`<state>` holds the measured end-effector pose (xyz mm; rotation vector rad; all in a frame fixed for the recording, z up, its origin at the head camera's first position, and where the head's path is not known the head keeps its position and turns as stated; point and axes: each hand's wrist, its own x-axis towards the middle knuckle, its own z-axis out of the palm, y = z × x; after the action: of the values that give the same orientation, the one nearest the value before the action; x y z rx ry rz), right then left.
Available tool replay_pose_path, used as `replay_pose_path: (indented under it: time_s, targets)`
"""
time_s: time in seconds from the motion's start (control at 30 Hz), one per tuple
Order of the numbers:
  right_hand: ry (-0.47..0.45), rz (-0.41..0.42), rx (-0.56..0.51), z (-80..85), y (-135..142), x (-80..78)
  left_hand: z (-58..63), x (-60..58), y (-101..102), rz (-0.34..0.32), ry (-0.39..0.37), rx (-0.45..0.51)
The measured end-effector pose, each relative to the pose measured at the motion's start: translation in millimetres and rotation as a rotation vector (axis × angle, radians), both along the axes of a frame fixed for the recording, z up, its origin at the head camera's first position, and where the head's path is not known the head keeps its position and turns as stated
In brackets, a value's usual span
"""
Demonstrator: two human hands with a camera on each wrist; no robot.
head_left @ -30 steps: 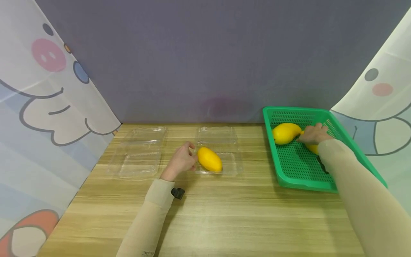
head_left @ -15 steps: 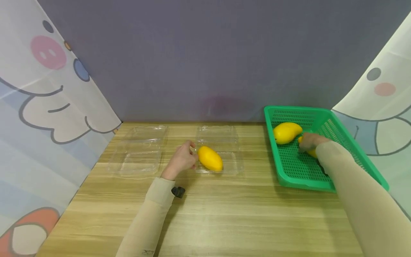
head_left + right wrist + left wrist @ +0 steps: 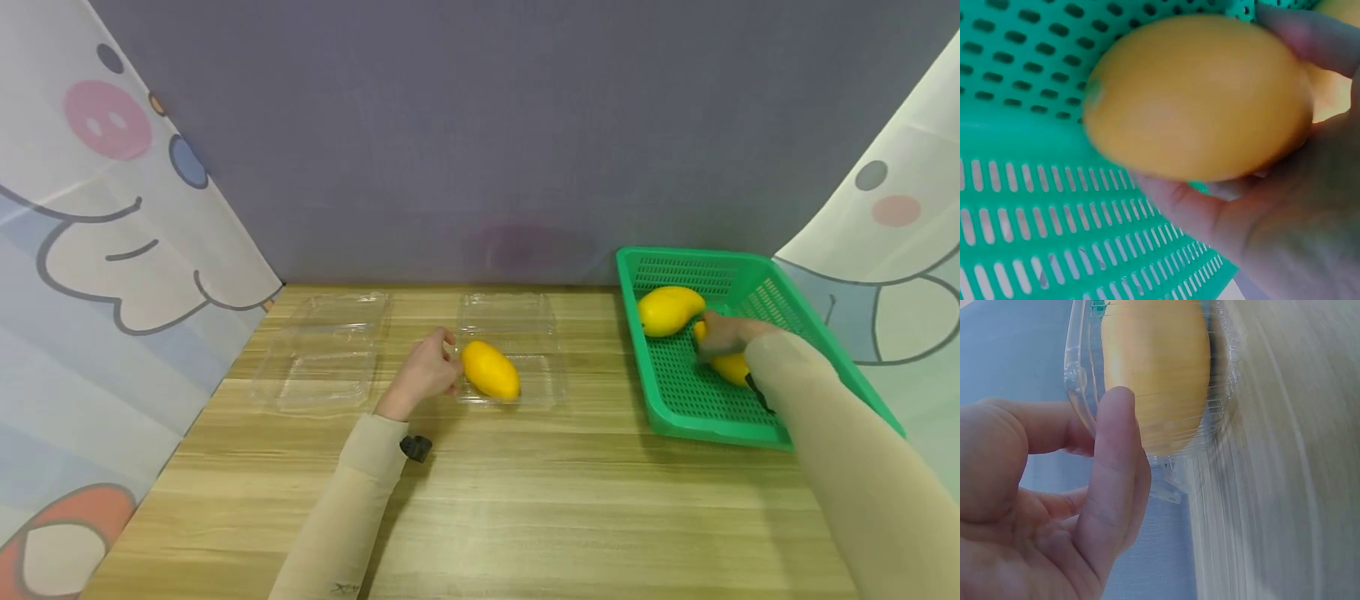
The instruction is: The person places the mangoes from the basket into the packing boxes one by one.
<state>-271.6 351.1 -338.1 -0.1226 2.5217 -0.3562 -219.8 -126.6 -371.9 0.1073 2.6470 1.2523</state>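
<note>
At the middle of the table, a clear plastic clamshell box [image 3: 537, 372] stands with its lid folded back, and a yellow mango [image 3: 490, 370] lies in its near half. My left hand [image 3: 425, 373] pinches the box's left rim; in the left wrist view, the rim runs between thumb and fingers [image 3: 1113, 456]. Over in the green basket [image 3: 712, 431], my right hand [image 3: 724, 335] grips a second mango [image 3: 1197, 100], with fingers and thumb curled around its sides. Part of that mango is hidden under the hand in the head view. A third mango [image 3: 670, 312] lies at the basket's back left.
Left of my left hand stands another open clear clamshell box [image 3: 327, 380]. The wooden table [image 3: 525, 500] ends at a grey back wall [image 3: 517, 142]. Printed cartoon curtains [image 3: 97, 275] flank both sides. The basket's raised walls surround the right hand.
My right hand, spread over the mango in the basket earlier, has turned and lowered its fingers around it. The left hand and the box beside it have stayed in place.
</note>
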Motion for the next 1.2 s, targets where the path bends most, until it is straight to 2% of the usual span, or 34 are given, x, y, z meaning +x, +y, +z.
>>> replay_pose_path:
  time_s: [0.23,0.4,0.57,0.77,0.97,1.2]
  targets:
    - [0.018,-0.033,-0.032,1.2,0,4.8,-1.5,-0.8,-1,-0.012,0.013,-0.023]
    - [0.03,-0.035,-0.107,4.6,0,5.6,-2.7,-0.1,-3,-0.012,0.019,-0.023]
    - [0.09,-0.034,-0.169,12.4,-1,8.8,-2.1,-0.5,-2,-0.013,0.027,-0.025]
    - [0.151,-0.048,-0.158,15.8,-4,10.1,-0.9,-1.3,-1,-0.012,0.033,-0.038]
    - [0.143,-0.064,-0.211,23.3,-12,12.7,-0.9,-1.4,-1,-0.011,0.021,-0.036]
    - [0.126,-0.104,-0.356,33.5,-22,16.1,0.5,-0.8,-3,-0.016,0.013,-0.038]
